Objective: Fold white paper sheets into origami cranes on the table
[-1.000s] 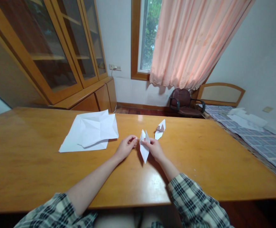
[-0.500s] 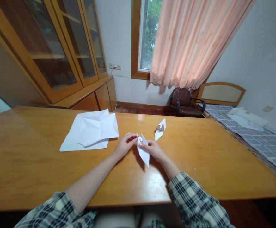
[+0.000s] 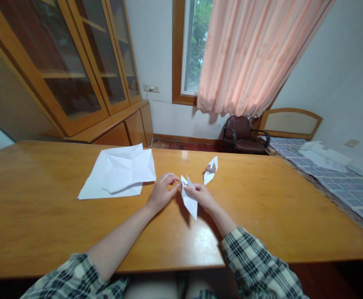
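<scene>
A small folded white paper shape (image 3: 190, 201) with a pointed lower tip is held just above the wooden table (image 3: 44, 216), near its middle. My right hand (image 3: 201, 195) pinches its upper right part. My left hand (image 3: 162, 192) has its fingers curled, and its fingertips pinch the top left flap of the same paper. Both arms wear rolled plaid sleeves.
A second small folded paper piece (image 3: 210, 171) lies just behind my hands. Creased white paper sheets (image 3: 119, 172) lie to the left. A glass-fronted cabinet (image 3: 59, 70) stands at the far left, a dark chair (image 3: 243, 135) under the curtained window, a bed (image 3: 340, 174) on the right.
The folded paper has tilted, with its lower tip swung slightly right. My left fingers have closed in on its top flap. My right hand has shifted a little.
</scene>
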Action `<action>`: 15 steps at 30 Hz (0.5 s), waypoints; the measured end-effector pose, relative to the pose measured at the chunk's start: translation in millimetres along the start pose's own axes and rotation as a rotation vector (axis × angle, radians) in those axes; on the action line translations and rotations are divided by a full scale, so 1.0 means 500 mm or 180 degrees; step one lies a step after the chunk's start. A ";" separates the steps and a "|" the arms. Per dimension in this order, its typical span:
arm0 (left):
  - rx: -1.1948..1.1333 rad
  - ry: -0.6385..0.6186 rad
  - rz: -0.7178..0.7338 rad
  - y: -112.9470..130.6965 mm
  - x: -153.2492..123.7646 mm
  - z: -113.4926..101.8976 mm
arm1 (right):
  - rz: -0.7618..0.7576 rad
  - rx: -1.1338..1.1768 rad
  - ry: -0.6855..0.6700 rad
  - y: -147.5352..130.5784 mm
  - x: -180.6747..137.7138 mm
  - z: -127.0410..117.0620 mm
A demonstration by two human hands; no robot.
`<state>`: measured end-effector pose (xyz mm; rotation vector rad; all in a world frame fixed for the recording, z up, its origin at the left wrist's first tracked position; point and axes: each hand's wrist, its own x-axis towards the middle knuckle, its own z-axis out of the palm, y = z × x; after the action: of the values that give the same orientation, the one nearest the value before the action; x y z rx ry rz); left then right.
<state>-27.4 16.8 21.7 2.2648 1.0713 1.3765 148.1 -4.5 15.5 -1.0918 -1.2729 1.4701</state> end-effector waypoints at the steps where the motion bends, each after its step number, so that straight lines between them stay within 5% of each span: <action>1: 0.0069 0.0040 0.0090 -0.001 0.000 0.000 | -0.0068 -0.0054 0.0016 0.001 0.001 0.000; 7: 0.0225 0.0185 0.0522 -0.002 0.000 0.003 | -0.0747 -0.0463 0.0192 0.007 0.006 -0.002; 15: 0.0284 0.0448 0.0775 0.007 -0.003 0.013 | -0.0599 -0.0011 0.0405 0.008 0.005 0.011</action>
<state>-20.6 14.5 19.4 2.4610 0.9392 1.6345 142.1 -3.4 12.0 -1.0217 -1.2530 1.2395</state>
